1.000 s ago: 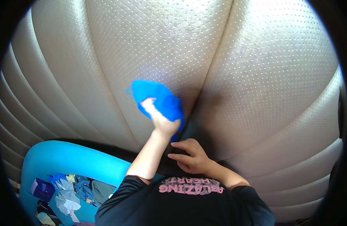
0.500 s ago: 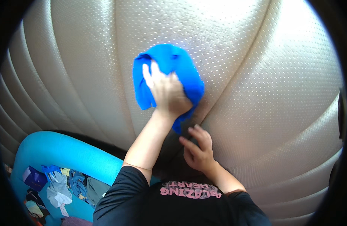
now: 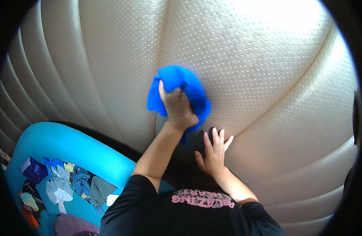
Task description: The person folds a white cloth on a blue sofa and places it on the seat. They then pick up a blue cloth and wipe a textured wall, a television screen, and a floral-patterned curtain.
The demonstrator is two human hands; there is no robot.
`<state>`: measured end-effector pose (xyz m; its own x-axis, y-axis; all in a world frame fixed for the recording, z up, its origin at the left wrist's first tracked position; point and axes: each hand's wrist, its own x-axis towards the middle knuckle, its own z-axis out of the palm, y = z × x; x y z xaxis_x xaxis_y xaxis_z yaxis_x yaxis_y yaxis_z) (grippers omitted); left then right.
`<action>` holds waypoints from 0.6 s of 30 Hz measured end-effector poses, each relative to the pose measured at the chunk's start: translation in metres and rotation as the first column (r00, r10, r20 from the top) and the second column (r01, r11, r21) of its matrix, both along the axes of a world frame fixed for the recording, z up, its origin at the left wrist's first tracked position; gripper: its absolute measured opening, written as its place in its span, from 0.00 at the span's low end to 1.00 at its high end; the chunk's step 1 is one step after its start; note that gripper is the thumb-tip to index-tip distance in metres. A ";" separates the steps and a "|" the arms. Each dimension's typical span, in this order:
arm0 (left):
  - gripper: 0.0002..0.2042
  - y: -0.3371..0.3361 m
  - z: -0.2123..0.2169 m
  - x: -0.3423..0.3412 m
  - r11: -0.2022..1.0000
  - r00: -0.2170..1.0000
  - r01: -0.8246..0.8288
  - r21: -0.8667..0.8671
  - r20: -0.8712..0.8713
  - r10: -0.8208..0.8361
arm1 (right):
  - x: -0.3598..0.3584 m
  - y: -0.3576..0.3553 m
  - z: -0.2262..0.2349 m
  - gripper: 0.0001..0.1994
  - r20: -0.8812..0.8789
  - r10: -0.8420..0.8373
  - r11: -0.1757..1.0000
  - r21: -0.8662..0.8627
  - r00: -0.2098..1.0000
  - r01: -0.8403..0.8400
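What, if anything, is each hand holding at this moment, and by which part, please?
The left hand presses a bunched blue cloth near its middle against the beige seat. The right hand holds nothing, lying flat on the seat.

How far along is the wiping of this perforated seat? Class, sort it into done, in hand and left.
Done: cannot be judged; the beige seat shows no wiped mark. In hand: the left hand presses the blue cloth on the centre panel; the right hand braces below. Left: the ribbed side panels, untouched by the cloth.

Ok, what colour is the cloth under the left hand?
Bright blue. The cloth shows best in the head view, pressed by the left hand against the beige perforated seat.
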<state>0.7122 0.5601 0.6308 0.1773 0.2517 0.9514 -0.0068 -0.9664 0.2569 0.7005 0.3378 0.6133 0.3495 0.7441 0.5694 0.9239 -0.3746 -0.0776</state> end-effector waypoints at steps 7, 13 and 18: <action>0.29 0.028 -0.002 -0.010 0.992 0.980 0.097 -0.084 0.180 -0.080 | -0.007 0.004 -0.012 0.39 -0.055 0.032 0.998 -0.046 0.998 -0.035; 0.32 -0.028 -0.144 -0.022 0.928 0.994 -0.010 -0.373 0.098 0.051 | -0.010 0.006 -0.014 0.41 -0.095 0.208 0.978 0.047 0.973 -0.204; 0.34 -0.059 -0.195 -0.018 0.759 0.993 -0.035 -0.650 0.064 0.102 | -0.011 0.001 -0.012 0.43 -0.126 0.275 0.962 0.031 0.953 -0.273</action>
